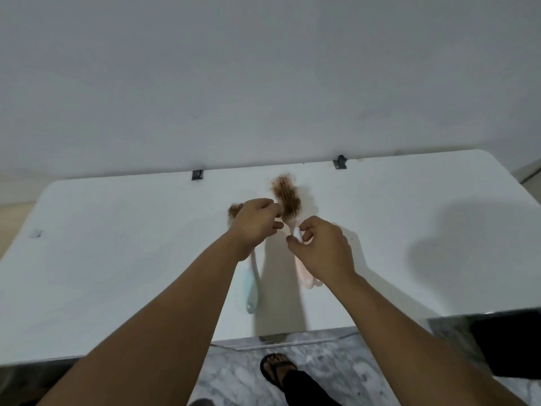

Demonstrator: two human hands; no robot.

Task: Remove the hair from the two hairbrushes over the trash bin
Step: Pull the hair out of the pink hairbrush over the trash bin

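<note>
Hairbrushes first: we've got two of them on the white table (pixel 117 244), both near the middle of the frame. The pink hairbrush (pixel 288 206) is the one we're working on. Its head points toward the top of the frame and it's stuffed with a clump of reddish-brown hair (pixel 285 193). The handle runs down toward us and disappears under our right hand (pixel 322 247), with its pale pink end poking out below the wrist.

Our right hand pinches the neck of that handle between thumb and fingertips, we'd guess to steady the brush so the other hand can pull against it. Our left hand (pixel 254 224) is curled in just to the left of the bristle head, fingers bunched right at the hair's edge. It looks like it's pinching a bit of hair, but honestly we can't tell for sure from here.

The blue hairbrush (pixel 251 291) sits mostly under our left wrist, its handle trailing down toward the bottom of the frame, with a tuft of its own hair (pixel 235 210) peeking out left of the knuckles. It probably just waits its turn.

So the pink brush lies right between both hands, and the blue one under the left forearm. No trash bin shows that we can be sure of, though there's a dark thing (pixel 506 341) at the lower right edge. Our sandalled foot (pixel 276 367) is on the marbled floor below the table.
</note>
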